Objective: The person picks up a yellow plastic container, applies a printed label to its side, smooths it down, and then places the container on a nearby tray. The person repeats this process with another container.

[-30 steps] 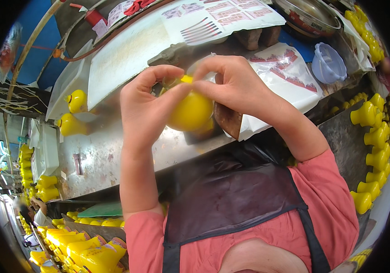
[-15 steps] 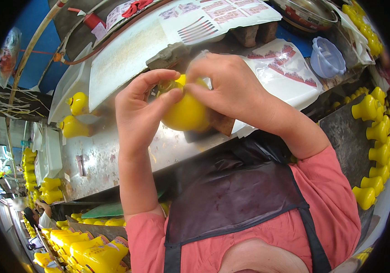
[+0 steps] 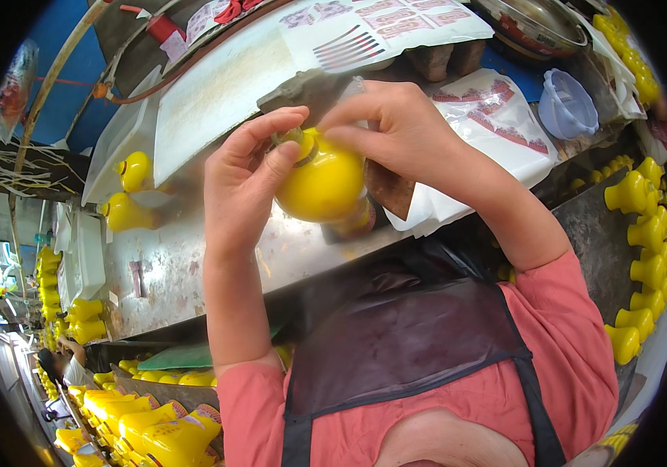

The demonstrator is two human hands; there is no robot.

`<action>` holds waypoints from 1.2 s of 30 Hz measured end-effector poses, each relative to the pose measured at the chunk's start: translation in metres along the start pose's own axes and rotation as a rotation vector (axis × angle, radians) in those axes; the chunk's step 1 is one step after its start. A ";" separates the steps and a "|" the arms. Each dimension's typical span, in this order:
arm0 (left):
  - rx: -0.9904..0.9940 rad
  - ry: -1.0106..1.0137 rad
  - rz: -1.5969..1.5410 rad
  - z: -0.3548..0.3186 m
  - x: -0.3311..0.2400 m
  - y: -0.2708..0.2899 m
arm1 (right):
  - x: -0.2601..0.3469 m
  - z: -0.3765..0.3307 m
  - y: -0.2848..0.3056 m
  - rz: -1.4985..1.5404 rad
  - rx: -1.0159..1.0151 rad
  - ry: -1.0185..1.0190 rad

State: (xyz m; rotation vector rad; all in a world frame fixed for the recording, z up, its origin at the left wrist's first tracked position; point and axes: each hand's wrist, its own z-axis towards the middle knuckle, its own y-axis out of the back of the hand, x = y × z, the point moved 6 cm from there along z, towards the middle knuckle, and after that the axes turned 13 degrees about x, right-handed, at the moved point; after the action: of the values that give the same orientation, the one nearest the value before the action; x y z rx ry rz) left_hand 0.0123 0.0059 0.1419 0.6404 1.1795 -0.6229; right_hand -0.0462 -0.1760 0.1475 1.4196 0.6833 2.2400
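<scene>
Left hand (image 3: 241, 171) is holding the yellow vase (image 3: 320, 187) by the neck, thumb one side, fingers curling round the other. Grip is closing only partway, since the neck is filling it. Right hand (image 3: 395, 117) is hovering at the neck and shoulder, thumb and fingertips bunching together. Fingertips are blurring, so I can't tell if they're pinching anything.

Vase is sitting inboard of the bench's (image 3: 193, 265) near edge, just left of the brick (image 3: 390, 192), tilting, mouth toward the far left. Can't tell if its foot is resting on anything.

Risks, my read:
- Neck is carrying the hold while the round body is shining smooth. If the thumb is slipping, the vase could be rolling off that near edge.
- Dark band (image 3: 308, 162) is circling the neck base, right by both thumbs. Uneven rubbing could be skewing or creasing it, if it's loose.
- Brick is standing close by. A careless twist could be chipping the vase.
- Right forearm is crossing above the sheets (image 3: 458, 183) along the near edge. A dropping elbow could be dragging them off.
</scene>
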 end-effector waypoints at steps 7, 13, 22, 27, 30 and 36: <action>0.026 0.074 0.031 -0.004 0.014 0.012 | -0.002 0.019 -0.008 -0.119 0.068 0.064; -0.019 0.076 0.009 -0.002 0.021 0.012 | -0.006 0.027 -0.010 -0.065 0.053 0.047; -0.071 0.106 -0.005 0.001 0.021 0.010 | -0.012 0.029 -0.009 -0.006 0.069 0.017; -0.042 0.103 -0.133 0.001 0.023 0.007 | -0.013 0.029 -0.007 0.062 0.085 -0.008; -0.022 0.089 -0.177 0.002 0.024 0.006 | -0.014 0.029 -0.009 0.075 0.080 -0.056; -0.007 0.090 -0.101 0.004 0.025 0.006 | -0.011 0.031 -0.011 -0.007 0.051 -0.046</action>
State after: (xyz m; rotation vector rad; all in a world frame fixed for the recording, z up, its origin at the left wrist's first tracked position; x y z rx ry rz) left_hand 0.0255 0.0043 0.1197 0.6107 1.3040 -0.6808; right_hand -0.0129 -0.1677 0.1448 1.4860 0.7339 2.1922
